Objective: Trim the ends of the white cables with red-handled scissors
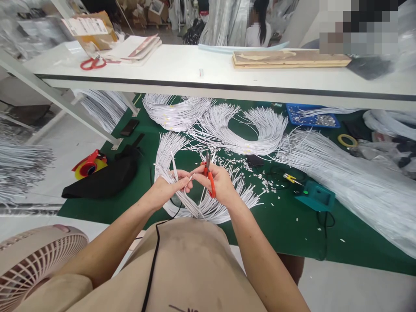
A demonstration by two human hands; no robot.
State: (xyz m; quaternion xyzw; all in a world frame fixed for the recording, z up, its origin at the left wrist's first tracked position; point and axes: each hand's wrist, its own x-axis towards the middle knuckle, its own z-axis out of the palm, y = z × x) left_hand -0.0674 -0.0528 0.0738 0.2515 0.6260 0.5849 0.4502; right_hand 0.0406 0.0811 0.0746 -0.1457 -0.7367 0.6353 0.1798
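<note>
My left hand (171,186) is closed on a white cable, its thumb and fingers pinching near the cable's end. Facing it, my right hand (218,182) holds scissors with red handles (212,185), their blades pointing away from me. The thumb and forefinger of that hand also meet the pinched cable end between the two hands. A looped bundle of white cables (224,212) lies on the green table under and around both hands. Small white offcuts (242,162) are scattered beyond my right hand.
More coiled white cable bundles (182,115) lie behind. A blue tray (312,117) holds small parts. At right are a teal device (315,195) and a long cable bundle (364,182); at left, a tape dispenser (89,164) and black cloth (100,177). A white shelf (182,71) crosses above.
</note>
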